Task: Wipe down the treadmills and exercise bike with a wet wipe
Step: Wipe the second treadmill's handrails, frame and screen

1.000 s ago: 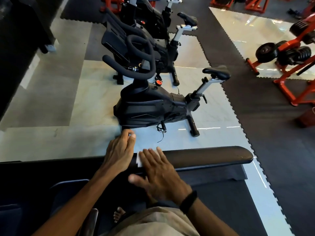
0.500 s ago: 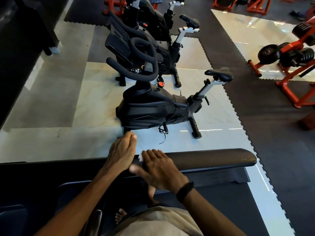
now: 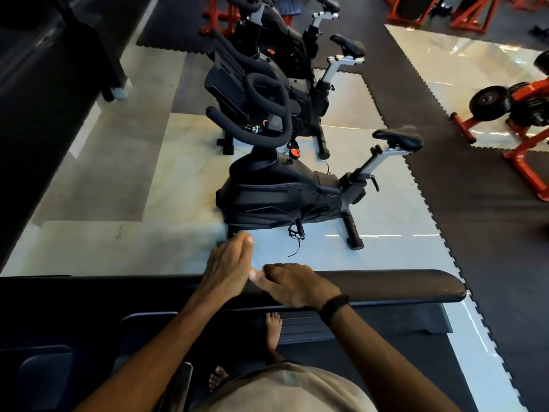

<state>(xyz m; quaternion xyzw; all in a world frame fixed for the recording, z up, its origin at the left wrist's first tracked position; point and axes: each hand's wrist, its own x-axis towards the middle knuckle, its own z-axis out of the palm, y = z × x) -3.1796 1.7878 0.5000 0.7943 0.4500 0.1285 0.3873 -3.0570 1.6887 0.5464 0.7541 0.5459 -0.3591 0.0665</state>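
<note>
The long black padded treadmill handrail has both hands on it. The left hand rests with fingers straight; the right hand curls over a small white wet wipe, which is mostly hidden. The wipe may bunch and skip the rail's right end. No containers are visible.

No readable text, labels, brands or numbers anywhere.

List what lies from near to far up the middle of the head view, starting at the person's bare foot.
Bare foot → padded black handrail with the right hand on it → pale floor strip → nearest exercise bike → second exercise bike behind it.
</note>
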